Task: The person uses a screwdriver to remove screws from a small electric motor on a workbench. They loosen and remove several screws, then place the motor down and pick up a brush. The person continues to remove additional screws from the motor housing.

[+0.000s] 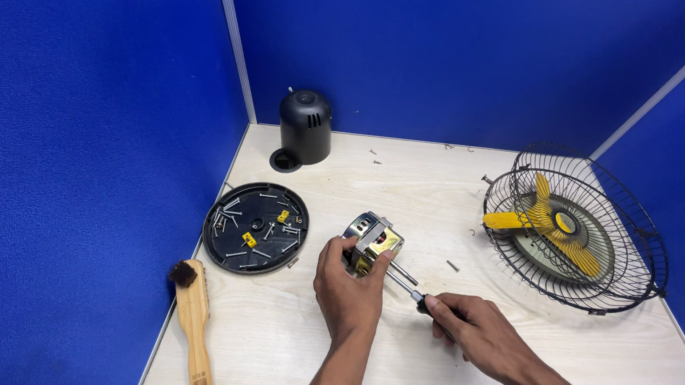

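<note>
Left hand (pixel 346 285) is gripping the fan motor (pixel 373 241) on the table (pixel 395 357) while right hand (pixel 474 326) is holding a screwdriver (pixel 410 290), fingers wrapping its handle, tip at the motor.

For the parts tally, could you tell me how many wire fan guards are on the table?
2: both at the table's right side, nested, the rear guard behind the front guard, around the yellow fan blade.

The metal fan motor (pixel 373 241) lies on its side mid-table, screwdriver (pixel 416 294) tip against it.
</note>
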